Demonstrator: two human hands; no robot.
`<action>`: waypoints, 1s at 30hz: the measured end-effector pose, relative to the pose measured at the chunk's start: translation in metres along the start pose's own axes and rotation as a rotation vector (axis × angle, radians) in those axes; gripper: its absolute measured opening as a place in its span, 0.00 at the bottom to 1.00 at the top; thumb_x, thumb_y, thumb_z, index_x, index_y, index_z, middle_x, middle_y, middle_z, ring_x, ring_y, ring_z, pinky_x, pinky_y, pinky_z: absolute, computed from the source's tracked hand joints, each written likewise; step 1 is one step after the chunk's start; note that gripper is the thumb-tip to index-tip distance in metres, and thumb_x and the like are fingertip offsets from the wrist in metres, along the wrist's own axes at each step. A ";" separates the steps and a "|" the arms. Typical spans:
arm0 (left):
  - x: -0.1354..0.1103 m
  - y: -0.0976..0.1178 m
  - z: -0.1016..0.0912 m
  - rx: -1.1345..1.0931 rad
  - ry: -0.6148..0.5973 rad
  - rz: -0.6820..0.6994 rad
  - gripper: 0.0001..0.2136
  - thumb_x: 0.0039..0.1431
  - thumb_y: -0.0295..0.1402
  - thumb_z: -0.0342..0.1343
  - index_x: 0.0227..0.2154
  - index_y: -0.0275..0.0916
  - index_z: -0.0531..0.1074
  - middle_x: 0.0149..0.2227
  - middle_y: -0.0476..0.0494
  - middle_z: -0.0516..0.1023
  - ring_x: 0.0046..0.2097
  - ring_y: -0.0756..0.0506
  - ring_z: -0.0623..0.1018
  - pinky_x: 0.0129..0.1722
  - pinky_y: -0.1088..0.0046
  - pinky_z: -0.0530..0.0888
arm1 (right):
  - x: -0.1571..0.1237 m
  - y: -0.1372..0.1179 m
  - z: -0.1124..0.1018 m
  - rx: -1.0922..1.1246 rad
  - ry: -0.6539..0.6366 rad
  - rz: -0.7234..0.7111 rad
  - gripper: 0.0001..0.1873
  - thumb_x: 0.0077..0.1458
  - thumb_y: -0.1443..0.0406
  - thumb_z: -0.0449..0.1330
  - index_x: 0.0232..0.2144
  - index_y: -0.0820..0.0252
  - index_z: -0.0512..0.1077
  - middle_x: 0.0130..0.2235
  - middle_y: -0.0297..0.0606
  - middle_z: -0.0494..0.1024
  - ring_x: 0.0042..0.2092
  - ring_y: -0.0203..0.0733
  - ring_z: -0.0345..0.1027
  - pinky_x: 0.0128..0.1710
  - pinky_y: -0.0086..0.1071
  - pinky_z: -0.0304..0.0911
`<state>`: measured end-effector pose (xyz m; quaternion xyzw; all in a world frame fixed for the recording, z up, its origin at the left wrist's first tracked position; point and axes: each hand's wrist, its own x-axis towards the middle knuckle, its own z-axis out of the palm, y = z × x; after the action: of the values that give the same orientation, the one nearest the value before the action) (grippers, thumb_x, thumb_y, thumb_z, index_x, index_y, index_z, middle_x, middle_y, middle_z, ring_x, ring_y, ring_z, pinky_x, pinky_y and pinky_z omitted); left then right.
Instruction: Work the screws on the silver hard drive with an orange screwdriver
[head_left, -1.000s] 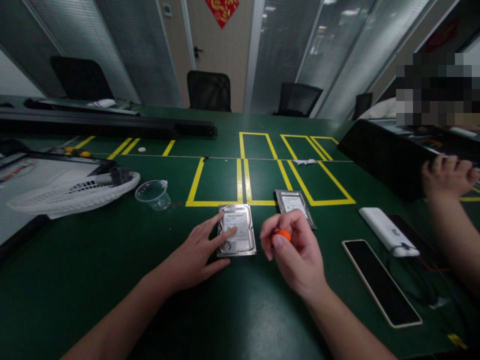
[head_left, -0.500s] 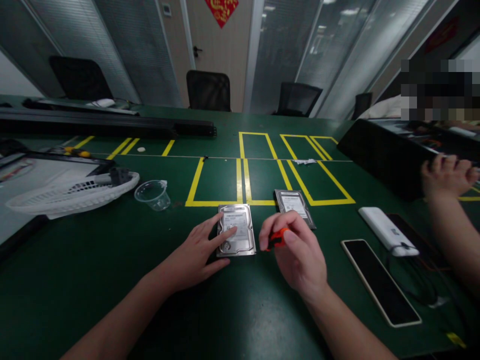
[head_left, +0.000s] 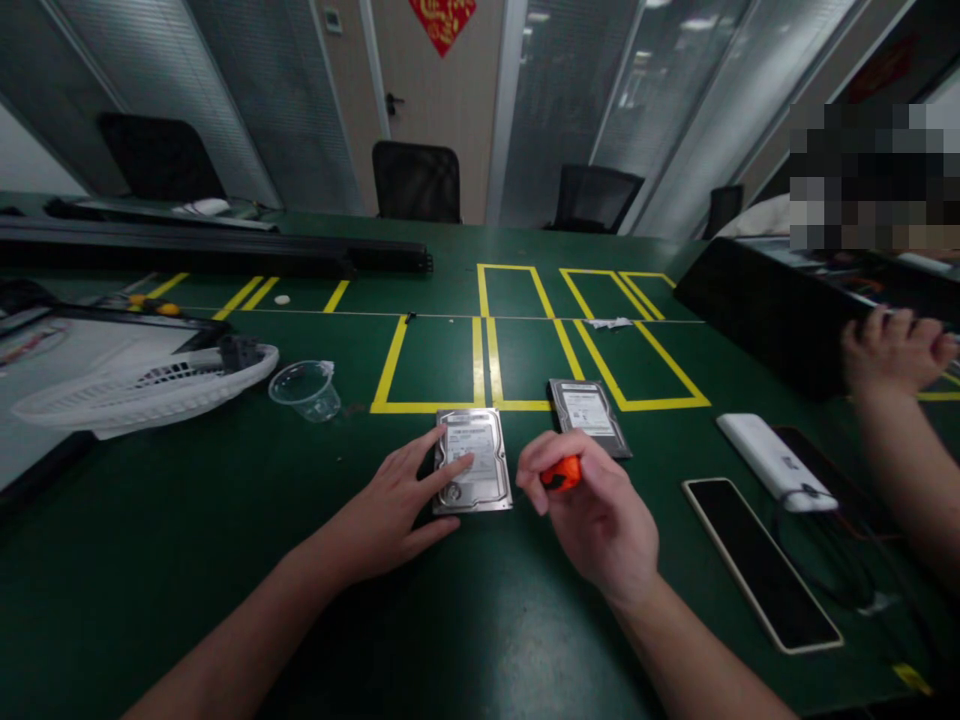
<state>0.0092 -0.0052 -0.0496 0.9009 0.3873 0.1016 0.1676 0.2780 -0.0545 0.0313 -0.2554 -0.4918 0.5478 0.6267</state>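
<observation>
A silver hard drive (head_left: 478,455) lies flat on the green table (head_left: 187,520) in front of me. My left hand (head_left: 394,510) rests spread beside it, its forefinger pressing on the drive's label. Just right of the drive, my right hand (head_left: 596,505) is closed in a pinch round a small orange-handled tool (head_left: 561,473); its tip is hidden. A second, darker hard drive (head_left: 589,412) lies behind my right hand, apart from it.
A clear plastic cup (head_left: 307,388) and a white basket (head_left: 142,392) stand at the left. A phone (head_left: 761,560), a white power bank (head_left: 776,460) and cables lie at the right. Another person's hand (head_left: 896,350) rests by a black case (head_left: 772,305). Yellow tape boxes mark the table.
My right hand has turned the orange tool between its fingers and shifted slightly down and right. My left hand and both drives have stayed put.
</observation>
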 end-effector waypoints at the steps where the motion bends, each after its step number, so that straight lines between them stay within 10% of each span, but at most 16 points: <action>1: 0.000 0.000 0.000 -0.002 -0.001 0.001 0.42 0.74 0.41 0.67 0.82 0.63 0.52 0.85 0.41 0.34 0.81 0.22 0.52 0.75 0.33 0.61 | 0.000 0.000 0.000 -0.002 -0.001 0.004 0.20 0.75 0.54 0.58 0.39 0.58 0.83 0.38 0.43 0.80 0.33 0.45 0.67 0.36 0.40 0.63; 8: 0.000 0.000 -0.002 -0.004 -0.001 0.001 0.41 0.74 0.42 0.67 0.82 0.63 0.52 0.85 0.43 0.35 0.81 0.22 0.53 0.75 0.32 0.61 | -0.002 0.008 -0.001 0.041 0.011 0.001 0.07 0.71 0.59 0.68 0.43 0.53 0.75 0.40 0.36 0.81 0.36 0.43 0.73 0.38 0.37 0.66; 20: 0.000 0.001 -0.002 -0.007 -0.009 -0.013 0.42 0.74 0.43 0.67 0.82 0.66 0.50 0.85 0.45 0.34 0.81 0.22 0.53 0.74 0.32 0.63 | 0.000 0.001 0.001 -0.006 -0.005 -0.014 0.20 0.77 0.55 0.57 0.42 0.58 0.85 0.39 0.43 0.81 0.33 0.43 0.67 0.36 0.40 0.62; 30: 0.000 0.000 -0.001 -0.017 0.029 0.008 0.41 0.73 0.42 0.68 0.81 0.63 0.54 0.85 0.44 0.37 0.81 0.22 0.55 0.75 0.35 0.63 | -0.002 0.007 -0.001 0.007 0.022 0.013 0.12 0.69 0.58 0.71 0.41 0.52 0.71 0.40 0.36 0.82 0.31 0.41 0.71 0.33 0.35 0.65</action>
<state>0.0090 -0.0053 -0.0489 0.8994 0.3852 0.1187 0.1693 0.2759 -0.0546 0.0240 -0.2622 -0.4814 0.5509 0.6293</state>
